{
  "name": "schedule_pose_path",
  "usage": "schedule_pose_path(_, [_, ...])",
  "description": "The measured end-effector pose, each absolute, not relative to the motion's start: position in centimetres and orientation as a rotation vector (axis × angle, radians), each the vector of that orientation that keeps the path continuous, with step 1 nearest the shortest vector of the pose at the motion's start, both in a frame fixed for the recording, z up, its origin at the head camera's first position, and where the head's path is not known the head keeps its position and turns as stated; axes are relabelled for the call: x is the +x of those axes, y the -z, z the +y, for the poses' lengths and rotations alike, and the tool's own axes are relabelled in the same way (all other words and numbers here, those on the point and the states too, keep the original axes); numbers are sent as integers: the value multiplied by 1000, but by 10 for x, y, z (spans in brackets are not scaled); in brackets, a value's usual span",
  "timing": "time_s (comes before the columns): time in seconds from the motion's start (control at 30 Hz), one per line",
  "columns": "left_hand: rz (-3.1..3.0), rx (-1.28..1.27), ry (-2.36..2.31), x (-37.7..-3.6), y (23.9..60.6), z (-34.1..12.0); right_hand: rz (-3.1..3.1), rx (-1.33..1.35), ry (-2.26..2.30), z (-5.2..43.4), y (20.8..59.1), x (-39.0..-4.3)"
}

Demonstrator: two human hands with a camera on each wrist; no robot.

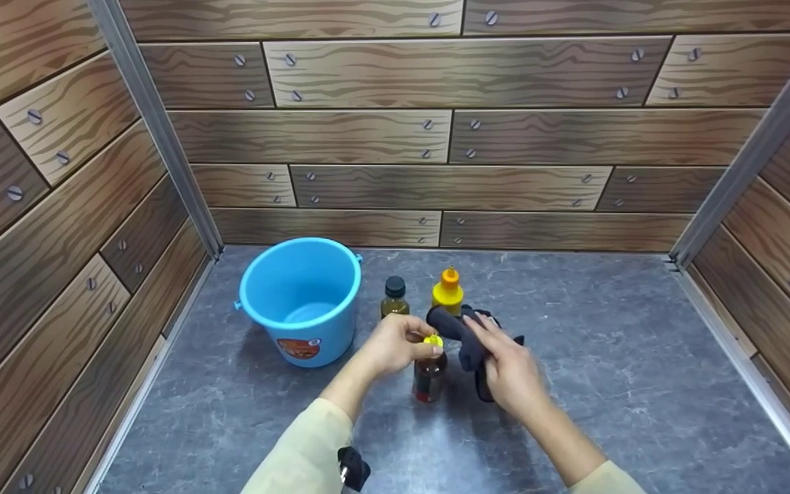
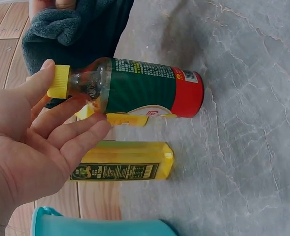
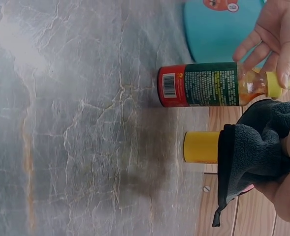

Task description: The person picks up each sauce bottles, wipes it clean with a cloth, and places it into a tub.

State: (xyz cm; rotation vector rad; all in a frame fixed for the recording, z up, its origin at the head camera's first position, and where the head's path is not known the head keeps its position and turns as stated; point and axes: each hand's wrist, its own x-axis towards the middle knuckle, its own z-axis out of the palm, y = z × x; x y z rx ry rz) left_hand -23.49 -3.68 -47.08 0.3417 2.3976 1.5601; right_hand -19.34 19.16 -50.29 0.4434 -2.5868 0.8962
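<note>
My left hand [image 1: 395, 344] pinches the yellow cap [image 2: 60, 82] of a sauce bottle [image 1: 429, 381] between thumb and fingers. The bottle is upright, with a green and red label [image 2: 145, 86]. Just right of it, my right hand [image 1: 513, 374] holds a dark grey cloth [image 1: 470, 350], bunched and partly hanging down. In the right wrist view the cloth [image 3: 258, 142] lies close beside the bottle's neck; whether they touch I cannot tell. Behind the hands stand an oil bottle with a black cap [image 1: 395, 288] and a yellow squeeze bottle [image 1: 448, 293], both partly hidden.
A light blue bucket [image 1: 301, 254] stands left of the bottles. The grey marbled tabletop [image 1: 628, 384] reaches to wood-patterned walls [image 1: 367, 137] at the back and sides. A small black object [image 1: 352, 468] is at the left sleeve.
</note>
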Motion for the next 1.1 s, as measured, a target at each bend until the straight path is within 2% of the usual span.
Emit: schedule_pose_path(1.1, [2408,342,-1563,-235,473,-38,-2621,593,-895,173,520,-197])
